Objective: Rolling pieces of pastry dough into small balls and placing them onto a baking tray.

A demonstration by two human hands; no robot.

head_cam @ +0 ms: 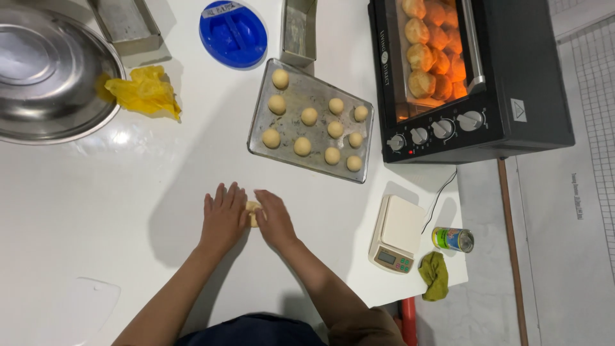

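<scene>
A small lump of pale dough (252, 213) lies on the white table (128, 192) between my two hands. My left hand (224, 214) rests flat on the table, its edge against the dough's left side. My right hand (274, 218) cups the dough from the right and hides part of it. Beyond my hands lies a metal baking tray (259, 115) with several round dough balls (302, 146) set out in rows.
A black countertop oven (512, 70) at the right glows with browned buns (423, 57) inside. A white kitchen scale (397, 234), a can (452, 239) and a green cloth (434, 275) sit near the table's right edge. Far left are a steel bowl (45, 70), yellow gloves (146, 91), a blue lid (233, 33) and loaf tins (300, 32).
</scene>
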